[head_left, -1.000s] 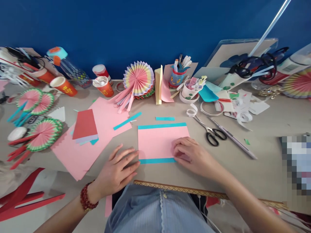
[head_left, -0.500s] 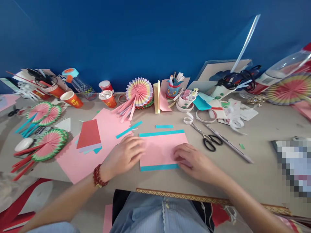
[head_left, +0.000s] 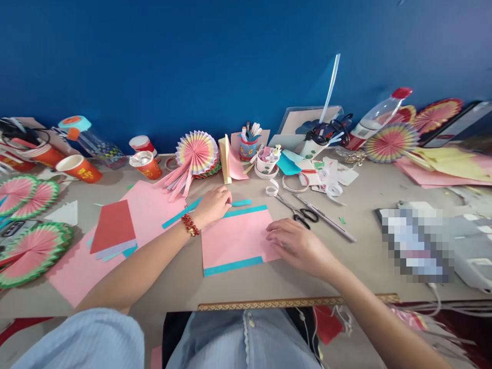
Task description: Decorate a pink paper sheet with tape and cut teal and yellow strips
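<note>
A pink sheet of paper [head_left: 236, 237] with teal strips along its far and near edges lies flat before me. My right hand [head_left: 294, 245] rests curled on its right edge, pressing it down. My left hand [head_left: 213, 203], with a red bead bracelet at the wrist, reaches past the far edge and closes its fingers on a short teal paper strip [head_left: 241, 203] lying just beyond the sheet. A longer teal strip [head_left: 180, 213] lies slanted to the left of that hand.
Black-handled scissors [head_left: 299, 212] and a grey stick lie right of the sheet. Larger pink sheets and a red card [head_left: 113, 226] lie left. Paper fans [head_left: 196, 152], orange cups [head_left: 79, 168], pen cups, tape rolls and a bottle crowd the back by the blue wall.
My left hand left the table's near edge and moved forward over the sheet to the short teal strip. The right hand stayed on the sheet. The view swung to the right.
</note>
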Demonstrator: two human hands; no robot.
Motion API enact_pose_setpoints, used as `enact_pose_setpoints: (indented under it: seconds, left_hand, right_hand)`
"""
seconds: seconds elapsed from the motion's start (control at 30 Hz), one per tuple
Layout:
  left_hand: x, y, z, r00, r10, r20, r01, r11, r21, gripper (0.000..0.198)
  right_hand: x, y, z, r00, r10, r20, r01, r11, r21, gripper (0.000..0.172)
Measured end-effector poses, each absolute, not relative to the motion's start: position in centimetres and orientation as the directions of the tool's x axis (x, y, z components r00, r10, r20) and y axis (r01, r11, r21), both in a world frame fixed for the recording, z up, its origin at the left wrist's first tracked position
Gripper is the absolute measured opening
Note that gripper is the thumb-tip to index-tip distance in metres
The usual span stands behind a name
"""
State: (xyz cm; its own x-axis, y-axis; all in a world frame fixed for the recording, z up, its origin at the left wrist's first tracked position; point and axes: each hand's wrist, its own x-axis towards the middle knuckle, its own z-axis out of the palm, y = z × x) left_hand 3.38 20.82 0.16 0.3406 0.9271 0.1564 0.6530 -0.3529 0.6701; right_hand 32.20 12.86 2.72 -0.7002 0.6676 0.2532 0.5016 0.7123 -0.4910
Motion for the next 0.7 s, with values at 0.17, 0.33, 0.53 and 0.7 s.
enact_pose_setpoints:
  seconds: [0.17,0.33,0.53,0.7]
  left_hand:
    - [2.6,21.2,1.2,0.185,0.976,0.112,0.364,-0.174,0.915,0.014]
    - [3.6,18.9,2.9,0.125,0.992,0.020,-0.095,-0.008,0.995,0.026]
    - [7.0,12.5,3.0,0.311,0.937,-0.159,-0.529,0.310,0.790,0.020]
    - [6.8,11.6,2.7,0.268,0.950,-0.161,-0.659,0.302,0.689,0.020]
  right_hand:
    - [34.0,14.0,3.3,-0.500,0.792,0.350,0.563,0.605,-0.564,0.017]
    - [32.5,14.6,3.4,-0.405,0.864,0.299,0.502,0.484,-0.717,0.017]
    - [26.7,15.1,4.2,-0.453,0.875,0.171,0.049,0.216,-0.975,0.031]
    - [22.3,15.3,5.2,-0.490,0.867,0.084,-0.238,-0.040,-0.970,0.024]
